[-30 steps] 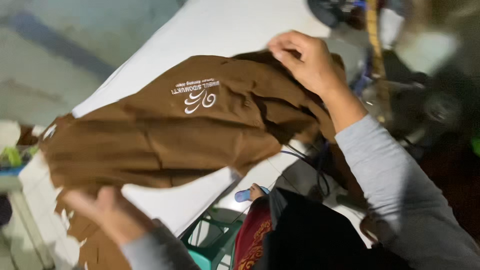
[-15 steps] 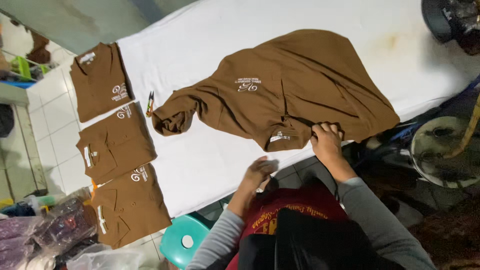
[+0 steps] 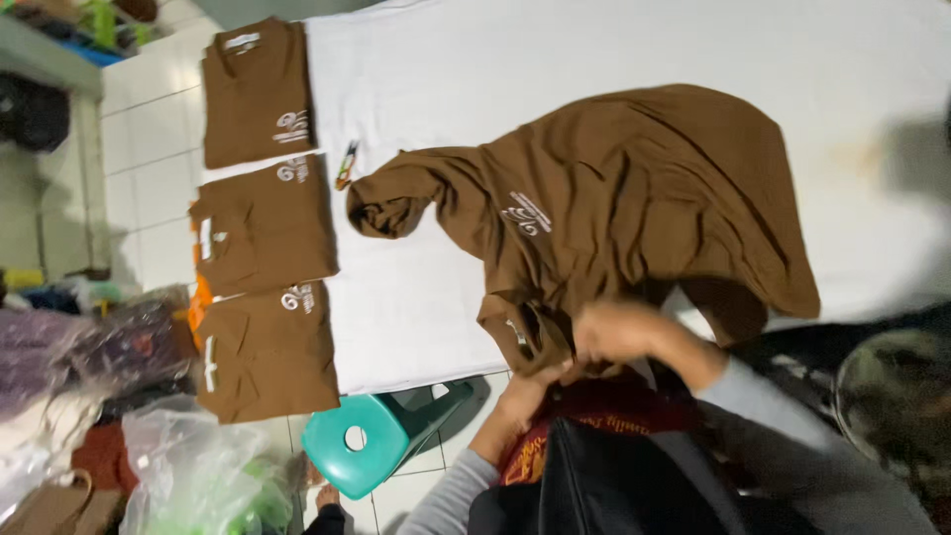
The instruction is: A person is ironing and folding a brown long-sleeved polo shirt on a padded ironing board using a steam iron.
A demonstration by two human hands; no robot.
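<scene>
While both hands work at the near edge of the bench (image 3: 614, 50), a loose brown shirt (image 3: 634, 198) lies spread and rumpled across the white cover, its body toward the right half and one sleeve (image 3: 396, 198) curled out toward the left. White printed emblem (image 3: 528, 213) on the chest faces up. Right hand (image 3: 619, 332): blurred, resting on the shirt's lower hem at the near edge; grip appears closed on a fold of the cloth, fingers curled over it. Left hand (image 3: 525, 391): comes up from below the bench edge, fingers touching the bunched collar part of the same shirt; whether its grip is actually pinched on the fabric cannot be told from the blur. Grey sleeves on both forearms. At the left end of the bench three folded brown shirts lie in a row, emblems up: far one (image 3: 256, 94) at the far left corner, middle one (image 3: 263, 226) just beside it, near one (image 3: 265, 352) at the near left corner, overhanging the edge. Small dark pen-like object (image 3: 346, 164) lies on the cover between the folded row and the curled sleeve, touching neither as far as visible. Below the near edge: teal plastic stool (image 3: 371, 441) on the tiled floor, clear plastic bag (image 3: 198, 476) to its left.
</scene>
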